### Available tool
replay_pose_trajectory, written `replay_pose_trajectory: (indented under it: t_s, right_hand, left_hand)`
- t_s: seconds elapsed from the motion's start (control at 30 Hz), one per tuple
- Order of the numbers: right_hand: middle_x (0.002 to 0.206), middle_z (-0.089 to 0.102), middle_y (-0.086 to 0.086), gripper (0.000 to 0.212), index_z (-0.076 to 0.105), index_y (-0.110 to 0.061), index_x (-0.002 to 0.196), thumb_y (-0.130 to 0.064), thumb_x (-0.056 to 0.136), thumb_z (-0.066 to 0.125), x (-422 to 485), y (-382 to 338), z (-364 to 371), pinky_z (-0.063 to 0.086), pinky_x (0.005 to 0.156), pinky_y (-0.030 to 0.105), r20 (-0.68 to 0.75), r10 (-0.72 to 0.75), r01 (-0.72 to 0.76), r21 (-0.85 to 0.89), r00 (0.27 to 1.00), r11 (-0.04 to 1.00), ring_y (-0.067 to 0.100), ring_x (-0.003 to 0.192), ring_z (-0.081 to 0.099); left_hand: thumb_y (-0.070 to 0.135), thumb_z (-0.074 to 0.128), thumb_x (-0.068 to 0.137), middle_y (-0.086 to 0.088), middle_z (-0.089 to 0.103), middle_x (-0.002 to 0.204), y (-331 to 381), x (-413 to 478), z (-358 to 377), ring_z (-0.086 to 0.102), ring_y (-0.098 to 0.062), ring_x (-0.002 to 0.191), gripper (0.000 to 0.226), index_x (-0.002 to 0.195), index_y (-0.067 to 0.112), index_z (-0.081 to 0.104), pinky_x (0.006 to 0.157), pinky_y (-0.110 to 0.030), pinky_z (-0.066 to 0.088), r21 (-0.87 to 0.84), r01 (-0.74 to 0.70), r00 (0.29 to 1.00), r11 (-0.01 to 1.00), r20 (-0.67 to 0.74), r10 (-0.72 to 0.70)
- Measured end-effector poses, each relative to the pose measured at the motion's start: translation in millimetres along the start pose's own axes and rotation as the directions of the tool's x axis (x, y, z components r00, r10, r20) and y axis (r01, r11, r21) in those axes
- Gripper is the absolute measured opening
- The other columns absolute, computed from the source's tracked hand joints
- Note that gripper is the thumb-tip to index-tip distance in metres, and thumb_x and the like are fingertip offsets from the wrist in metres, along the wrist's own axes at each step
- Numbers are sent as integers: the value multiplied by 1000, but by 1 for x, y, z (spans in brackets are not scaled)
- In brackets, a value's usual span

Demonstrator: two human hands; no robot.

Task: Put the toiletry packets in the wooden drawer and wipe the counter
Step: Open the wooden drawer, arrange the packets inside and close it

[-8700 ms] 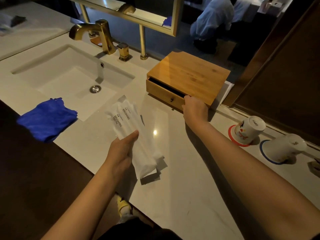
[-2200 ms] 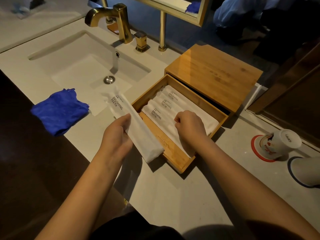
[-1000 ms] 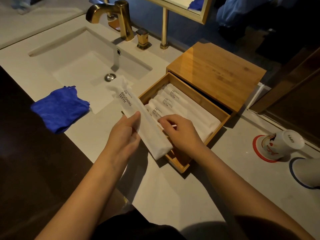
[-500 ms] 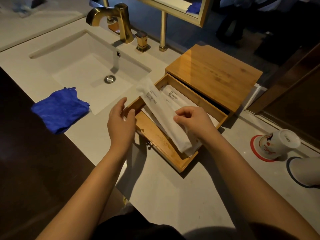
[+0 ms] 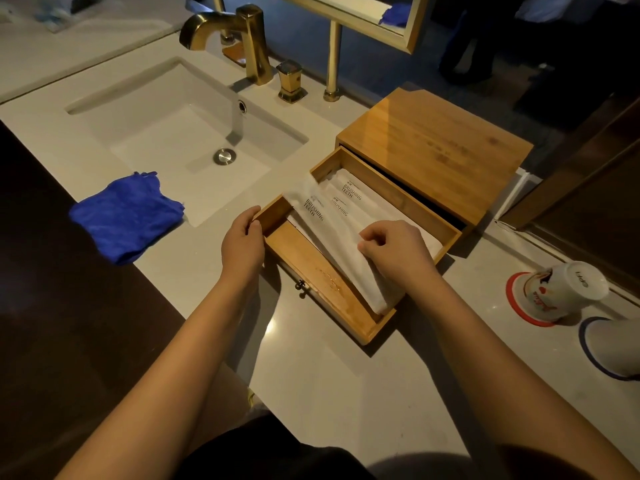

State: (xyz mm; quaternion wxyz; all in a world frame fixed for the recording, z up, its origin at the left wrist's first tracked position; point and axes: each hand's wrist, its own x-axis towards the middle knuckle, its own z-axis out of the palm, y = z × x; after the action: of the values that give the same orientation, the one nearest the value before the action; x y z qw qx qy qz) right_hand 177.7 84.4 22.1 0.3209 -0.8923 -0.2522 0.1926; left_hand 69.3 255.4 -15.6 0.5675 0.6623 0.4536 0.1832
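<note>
Fingers (image 5: 367, 237) of the right hand (image 5: 394, 251) pinch the top toiletry packet (image 5: 332, 233), which lies slanted in the open wooden drawer (image 5: 311, 271), its far end riding up on the drawer's left wall. Left hand (image 5: 242, 242) fingers grip that wall at its near corner, steadying it. More packets (image 5: 356, 195) lie flat just beyond the right fingers. To finish well: slide the packet rightward off the wall and lay it parallel with the others. Blue cloth (image 5: 124, 216) sits on the bench (image 5: 311, 375), well left of the left fingers.
</note>
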Motion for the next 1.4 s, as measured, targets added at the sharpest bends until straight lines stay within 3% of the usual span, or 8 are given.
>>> replay_pose_trajectory:
  t_s: [0.07,0.2,0.3,0.43,0.53,0.67,1.0,1.4]
  right_hand:
    - [112,67,7,22,66,-9,110,-14,91,57,-1,-2,-2,42,79,20,-33,-14,14,9,999,1000,8,89,53]
    - [115,65,7,25,63,-9,115,-13,91,57,-4,-2,-1,42,81,21,158,3,0,-18,987,1000,8,92,51]
    - [116,65,7,25,63,-9,115,-13,91,57,-3,0,7,41,78,20,163,25,-24,-10,986,1000,8,91,52]
    - [118,65,7,26,65,-9,114,-11,89,59,-1,-1,20,42,79,18,230,10,-16,26,973,1000,14,104,59]
    - [113,67,7,23,67,-9,109,-10,88,59,0,0,28,42,71,13,238,1,1,-8,971,1000,12,94,59]
    - [109,69,8,22,68,-8,108,-13,90,57,-1,0,35,47,79,24,200,1,24,-121,980,992,20,98,64]
    - [92,67,5,13,69,-14,98,-16,88,61,-5,8,54,56,70,31,12,-42,43,-372,999,927,19,77,61]
    - [95,61,6,9,62,-12,97,-12,89,60,-4,8,53,53,70,29,-31,-138,117,-371,990,921,18,85,56]
  left_hand:
    - [20,33,98,-5,54,128,-2,0,0,51,-22,118,37,131,20,50,104,-44,43,-12,-12,1000,1000,5,12]
    - [22,35,97,-4,59,121,-5,2,-1,55,-21,112,35,126,23,55,102,-45,45,-7,-21,1000,1000,5,21]
    - [24,37,97,-5,59,122,-6,5,-1,56,-21,112,34,127,22,54,101,-45,46,-12,-14,1000,1000,4,15]
    - [26,40,96,-8,66,105,-8,7,-2,65,-22,97,29,117,25,61,90,-45,54,-26,-25,999,999,21,26]
    - [24,39,96,-7,65,108,-8,8,-1,63,-22,100,30,117,24,61,92,-46,53,-23,-28,1000,999,-1,28]
    - [26,40,96,-6,64,111,-10,9,0,62,-22,103,30,119,25,60,93,-46,52,-25,-29,1000,999,-10,29]
    - [26,41,96,-8,63,111,-14,10,0,62,-24,103,30,119,24,59,93,-46,52,-49,-36,999,998,-6,35]
    - [24,41,97,-9,62,114,-12,8,0,62,-23,104,31,122,21,58,94,-45,52,-73,-36,999,997,0,36]
